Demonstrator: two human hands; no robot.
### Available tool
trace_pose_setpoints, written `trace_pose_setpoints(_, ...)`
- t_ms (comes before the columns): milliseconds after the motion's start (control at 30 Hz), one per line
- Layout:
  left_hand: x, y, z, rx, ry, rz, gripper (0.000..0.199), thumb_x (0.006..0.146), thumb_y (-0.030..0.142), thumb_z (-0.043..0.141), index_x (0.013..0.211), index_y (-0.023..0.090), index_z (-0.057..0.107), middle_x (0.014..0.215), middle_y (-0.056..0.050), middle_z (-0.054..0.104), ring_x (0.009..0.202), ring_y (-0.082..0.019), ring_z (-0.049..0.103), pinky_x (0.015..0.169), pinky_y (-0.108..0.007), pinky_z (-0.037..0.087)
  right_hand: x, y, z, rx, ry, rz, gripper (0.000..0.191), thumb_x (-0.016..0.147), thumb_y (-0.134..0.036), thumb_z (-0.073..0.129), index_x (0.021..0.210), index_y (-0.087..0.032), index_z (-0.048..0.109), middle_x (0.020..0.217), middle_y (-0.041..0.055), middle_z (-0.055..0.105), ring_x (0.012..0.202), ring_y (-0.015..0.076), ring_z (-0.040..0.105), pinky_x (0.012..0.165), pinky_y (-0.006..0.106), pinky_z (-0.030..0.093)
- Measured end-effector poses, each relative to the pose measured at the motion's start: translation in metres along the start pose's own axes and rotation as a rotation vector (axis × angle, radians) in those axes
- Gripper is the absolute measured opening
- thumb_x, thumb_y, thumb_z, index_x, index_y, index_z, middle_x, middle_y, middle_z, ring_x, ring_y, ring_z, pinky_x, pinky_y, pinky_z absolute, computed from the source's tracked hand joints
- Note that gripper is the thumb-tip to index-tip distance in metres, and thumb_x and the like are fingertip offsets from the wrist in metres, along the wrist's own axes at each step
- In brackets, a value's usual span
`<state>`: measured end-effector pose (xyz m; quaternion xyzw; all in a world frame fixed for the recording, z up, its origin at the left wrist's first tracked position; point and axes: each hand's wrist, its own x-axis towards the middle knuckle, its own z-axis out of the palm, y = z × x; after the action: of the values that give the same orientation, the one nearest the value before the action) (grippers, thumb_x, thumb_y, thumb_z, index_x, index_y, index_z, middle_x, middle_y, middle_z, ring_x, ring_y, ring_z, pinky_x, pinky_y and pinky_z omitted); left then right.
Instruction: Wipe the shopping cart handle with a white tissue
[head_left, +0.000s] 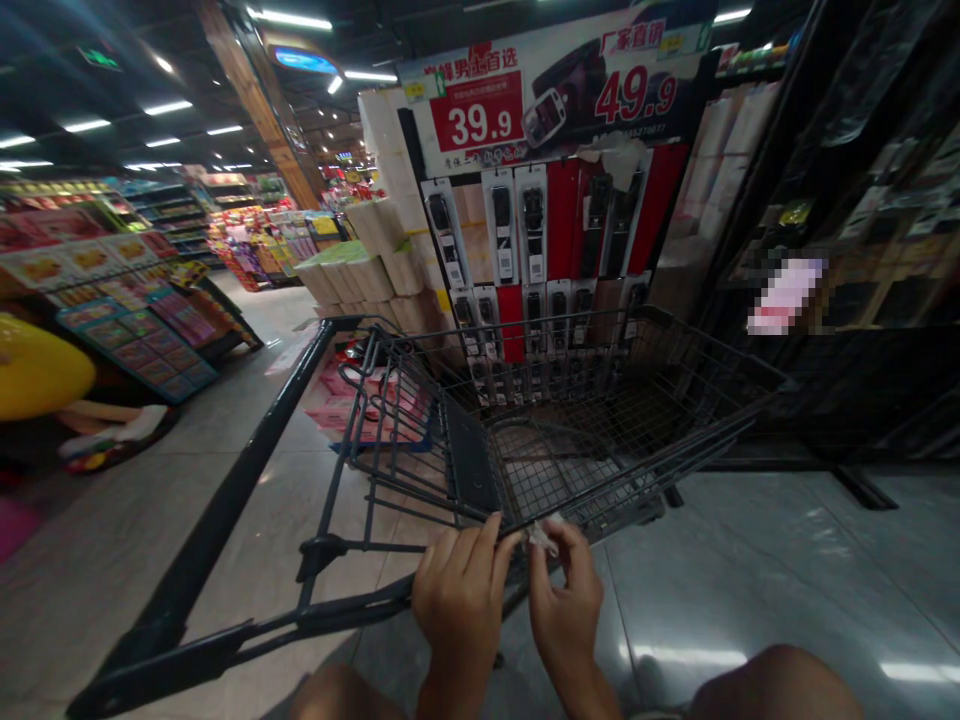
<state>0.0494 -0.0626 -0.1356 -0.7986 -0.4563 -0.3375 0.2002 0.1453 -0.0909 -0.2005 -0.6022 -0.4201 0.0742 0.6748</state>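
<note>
Left hand (pixel 459 590) half-curled at cart rim (pixel 360 608) (grip unclear); right hand (pixel 568 590) pinches white scrap (pixel 543 540); open floor (pixel 712 560) at 3 o'clock.

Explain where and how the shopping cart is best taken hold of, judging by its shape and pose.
The shopping cart is probably best gripped by its handle, both hands spread along the bar, coming from the picture's left. The handle is long, straight and rounded, spanning the cart's left end, with floor on its outer side.
</note>
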Motion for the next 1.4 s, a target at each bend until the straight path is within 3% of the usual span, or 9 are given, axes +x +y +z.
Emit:
trace_pose_setpoints(133,0.0,-0.001,0.0,-0.009,0.006,-0.001,0.018,0.082,0.028,0.06,0.094,0.016,0.066,0.069,0.0,0.066,0.065,-0.014,0.052,0.064,-0.029,0.035,0.001,0.005,0.007,-0.022,-0.02,-0.129,0.011,0.086,-0.015,0.049,0.092,-0.019,0.057,0.087,0.0058,0.06,0.082,0.0162,0.06,0.072,0.029,0.05)
trace_pose_setpoints(233,-0.001,-0.001,0.002,-0.015,0.021,-0.009,0.018,0.081,0.029,0.061,0.093,0.017,0.066,0.069,0.001,0.065,0.064,-0.014,0.052,0.063,-0.028,0.034,-0.001,0.011,0.007,-0.037,-0.029,-0.141,0.011,0.085,-0.014,0.048,0.091,-0.019,0.057,0.082,0.0046,0.058,0.076,0.0152,0.058,0.067,0.027,0.049)
trace_pose_setpoints(433,-0.001,-0.002,0.004,-0.024,0.047,-0.022,0.017,0.08,0.029,0.062,0.091,0.017,0.066,0.069,0.001,0.066,0.065,-0.013,0.054,0.063,-0.028,0.036,-0.019,0.052,0.007,-0.083,-0.076,0.037,0.009,0.084,-0.019,0.05,0.081,-0.018,0.059,0.072,0.0012,0.057,0.058,0.0116,0.052,0.056,0.023,0.045)
trace_pose_setpoints(567,-0.002,-0.003,0.003,-0.015,0.03,-0.006,0.018,0.08,0.03,0.063,0.092,0.018,0.066,0.071,0.0,0.066,0.065,-0.013,0.054,0.064,-0.028,0.037,-0.028,0.073,0.001,-0.088,-0.046,0.219,0.012,0.081,-0.026,0.055,0.082,-0.016,0.063,0.075,0.0047,0.063,0.065,0.0157,0.058,0.058,0.026,0.048)
trace_pose_setpoints(700,-0.002,-0.005,0.003,-0.014,0.039,0.01,0.018,0.078,0.029,0.065,0.092,0.018,0.065,0.071,0.001,0.067,0.066,-0.013,0.054,0.065,-0.027,0.037,-0.026,0.053,-0.006,-0.002,0.016,0.293,0.015,0.079,-0.028,0.058,0.087,-0.016,0.062,0.081,0.0063,0.065,0.072,0.0169,0.062,0.065,0.027,0.05)
trace_pose_setpoints(833,0.0,-0.004,0.003,-0.012,0.052,0.009,0.017,0.079,0.029,0.064,0.09,0.017,0.066,0.071,0.0,0.067,0.065,-0.013,0.055,0.066,-0.028,0.037,-0.017,0.026,-0.001,0.059,0.12,0.241,0.022,0.081,-0.027,0.056,0.1,-0.016,0.06,0.095,0.0093,0.065,0.087,0.0188,0.063,0.076,0.03,0.051)
trace_pose_setpoints(1000,0.002,-0.003,0.002,0.004,0.056,0.012,0.016,0.079,0.029,0.064,0.089,0.017,0.066,0.068,0.0,0.066,0.064,-0.013,0.054,0.065,-0.028,0.037,-0.012,0.042,0.008,-0.017,0.041,0.12,0.012,0.083,-0.025,0.052,0.089,-0.018,0.06,0.084,0.0061,0.062,0.079,0.0172,0.06,0.072,0.03,0.05)
trace_pose_setpoints(1200,0.001,-0.007,0.005,-0.003,0.075,0.044,0.016,0.076,0.028,0.067,0.087,0.017,0.065,0.067,0.001,0.066,0.063,-0.013,0.054,0.063,-0.027,0.037,-0.022,0.083,0.002,-0.106,-0.033,0.185,0.016,0.087,-0.026,0.046,0.091,-0.018,0.059,0.083,0.0065,0.059,0.075,0.0171,0.056,0.068,0.029,0.047)
trace_pose_setpoints(1400,0.0,-0.009,0.005,0.001,0.072,0.055,0.015,0.076,0.028,0.067,0.086,0.017,0.065,0.068,0.001,0.066,0.063,-0.013,0.054,0.063,-0.027,0.037,-0.019,0.093,-0.004,-0.168,-0.149,0.247,0.018,0.084,-0.028,0.045,0.087,-0.018,0.059,0.079,0.0053,0.058,0.071,0.0178,0.056,0.066,0.029,0.045)
